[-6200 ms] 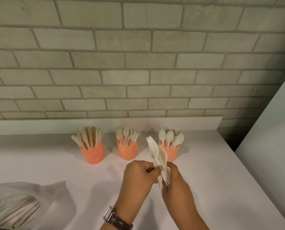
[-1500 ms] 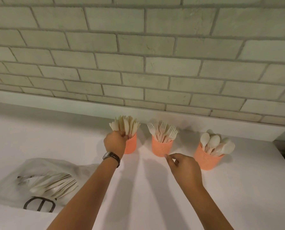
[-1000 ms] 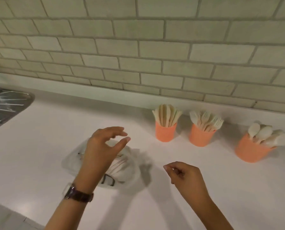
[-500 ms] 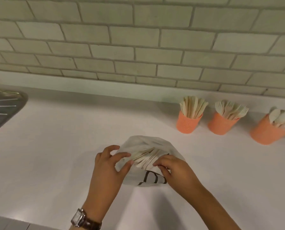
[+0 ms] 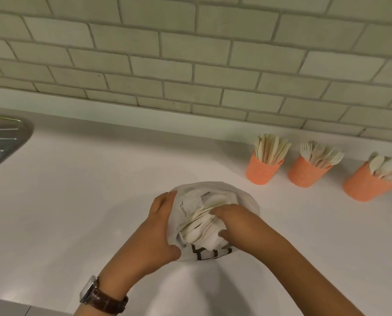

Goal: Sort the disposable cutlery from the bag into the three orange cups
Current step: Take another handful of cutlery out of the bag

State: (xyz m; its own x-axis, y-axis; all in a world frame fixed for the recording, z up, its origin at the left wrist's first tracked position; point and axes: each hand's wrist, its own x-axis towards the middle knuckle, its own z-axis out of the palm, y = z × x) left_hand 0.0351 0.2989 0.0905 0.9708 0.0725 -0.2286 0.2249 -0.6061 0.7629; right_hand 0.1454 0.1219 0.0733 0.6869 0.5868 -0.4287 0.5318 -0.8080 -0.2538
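A white plastic bag (image 5: 243, 197) with dark lettering lies on the white counter in front of me. My left hand (image 5: 160, 226) grips the bag's left edge and holds it open. My right hand (image 5: 233, 222) reaches into the bag, its fingers curled round a bundle of pale cutlery (image 5: 197, 224). Three orange cups stand at the right by the wall: the left cup (image 5: 262, 171) holds knives, the middle cup (image 5: 304, 173) holds forks, and the right cup (image 5: 366, 187) holds spoons.
A steel sink drainer (image 5: 1, 142) sits at the far left edge. A brick-tiled wall (image 5: 190, 65) runs behind the white counter (image 5: 88, 190). The counter's front edge shows at the bottom left.
Both hands have closed in on the bag: the left now grips its edge, and the right has gone into it and taken hold of cutlery. The view has shifted slightly.
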